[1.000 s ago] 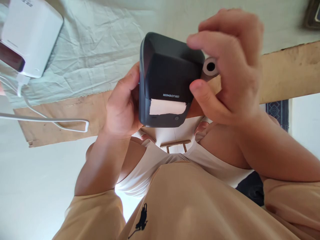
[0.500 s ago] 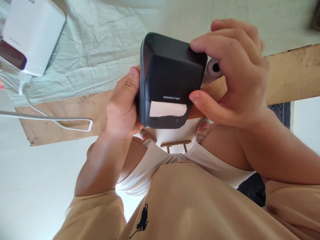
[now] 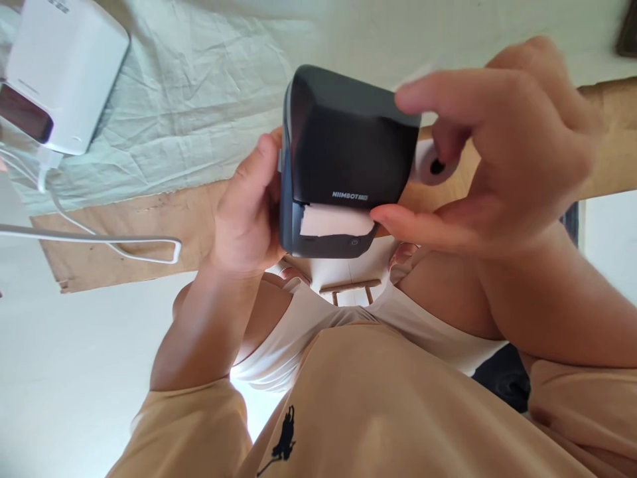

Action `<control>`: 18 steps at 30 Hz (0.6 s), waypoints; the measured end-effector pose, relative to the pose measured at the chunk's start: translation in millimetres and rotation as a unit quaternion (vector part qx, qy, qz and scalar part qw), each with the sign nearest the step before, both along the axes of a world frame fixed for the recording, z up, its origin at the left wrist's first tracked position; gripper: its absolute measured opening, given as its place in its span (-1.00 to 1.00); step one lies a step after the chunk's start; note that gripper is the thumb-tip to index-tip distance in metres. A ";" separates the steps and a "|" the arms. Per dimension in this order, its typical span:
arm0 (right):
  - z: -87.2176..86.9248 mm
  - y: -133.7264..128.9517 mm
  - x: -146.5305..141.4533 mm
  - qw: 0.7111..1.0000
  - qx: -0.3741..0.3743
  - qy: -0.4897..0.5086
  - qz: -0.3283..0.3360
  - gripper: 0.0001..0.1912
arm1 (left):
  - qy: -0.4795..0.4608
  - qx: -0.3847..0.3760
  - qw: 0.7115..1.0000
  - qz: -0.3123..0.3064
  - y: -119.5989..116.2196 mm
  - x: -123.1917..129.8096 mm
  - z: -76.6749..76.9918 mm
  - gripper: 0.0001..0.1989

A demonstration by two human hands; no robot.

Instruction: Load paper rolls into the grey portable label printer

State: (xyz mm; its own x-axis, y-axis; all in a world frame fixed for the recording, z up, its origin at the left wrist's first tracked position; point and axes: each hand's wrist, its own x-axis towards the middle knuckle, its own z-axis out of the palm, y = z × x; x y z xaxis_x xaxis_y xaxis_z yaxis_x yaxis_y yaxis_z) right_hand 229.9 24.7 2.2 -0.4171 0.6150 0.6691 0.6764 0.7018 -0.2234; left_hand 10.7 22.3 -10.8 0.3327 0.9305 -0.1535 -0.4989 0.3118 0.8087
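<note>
A black label printer (image 3: 355, 143) marked NIIMBOT is held up over the table edge, its front tilted toward me. From its slot hangs a strip of pale label paper (image 3: 336, 220), with a power button below. My left hand (image 3: 251, 202) is closed around the printer's left side. My right hand (image 3: 497, 153), slightly blurred, grips the right side: the index fingertip is at the lid's upper corner and the thumb tip at the paper slot's end. A white roll with a dark core (image 3: 430, 162) shows behind the printer, beside a curled right finger; whether that finger holds it I cannot tell.
A white device with a dark display (image 3: 67, 73) lies on the pale green cloth (image 3: 199, 99) at upper left, a white cable (image 3: 124, 237) running from it across the wooden table edge (image 3: 139, 226). At the upper right corner is a dark object (image 3: 628, 30).
The printer has shifted slightly right. My right hand has swung right and its thumb has moved down to the slot's end. The white roll's visible end has moved lower.
</note>
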 end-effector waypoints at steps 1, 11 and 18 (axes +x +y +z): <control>-1.8 1.7 -1.2 0.999 0.034 0.025 -0.007 -0.51 | -0.009 0.016 1.000 -0.001 -0.7 0.5 0.1 -0.54; -11.2 2.6 -13.8 0.994 0.055 0.086 -0.047 -0.80 | 0.071 0.027 0.997 0.021 -0.7 6.3 2.0 -0.50; -7.0 2.8 -7.2 0.995 0.059 0.059 -0.051 -0.65 | 0.123 0.052 0.991 0.007 -2.3 5.6 5.0 -0.46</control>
